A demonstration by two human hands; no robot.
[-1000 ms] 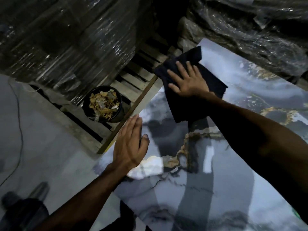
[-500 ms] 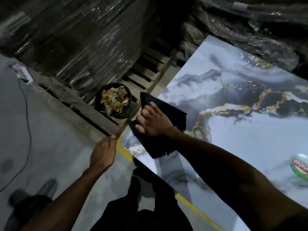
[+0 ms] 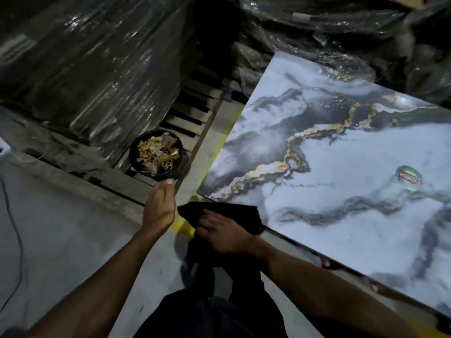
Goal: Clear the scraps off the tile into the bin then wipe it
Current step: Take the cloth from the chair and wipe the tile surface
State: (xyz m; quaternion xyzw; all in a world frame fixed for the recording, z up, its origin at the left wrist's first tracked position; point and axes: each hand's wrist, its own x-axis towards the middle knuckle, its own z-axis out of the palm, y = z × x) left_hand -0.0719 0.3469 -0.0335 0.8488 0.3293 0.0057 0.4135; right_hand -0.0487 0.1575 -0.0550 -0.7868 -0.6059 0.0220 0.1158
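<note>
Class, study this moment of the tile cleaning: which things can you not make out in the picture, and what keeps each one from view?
- Left hand, head view: its palm faces away, so whether it carries scraps is hidden.
- Sticker on the tile: print too small and blurred to read.
- Tile: its right end is cut off by the frame edge.
- Cloth: partly covered by the right hand; its lower edge merges with dark clothing.
- Bin: its depth is hidden under scraps.

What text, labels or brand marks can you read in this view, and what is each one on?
Round green-rimmed sticker on the marble-patterned tile: it has a dark band with lettering, too blurred to read.
Black bin of scraps: no label visible.
Dark cloth under the right hand: no marking visible.
Nothing else shows any writing.
</note>
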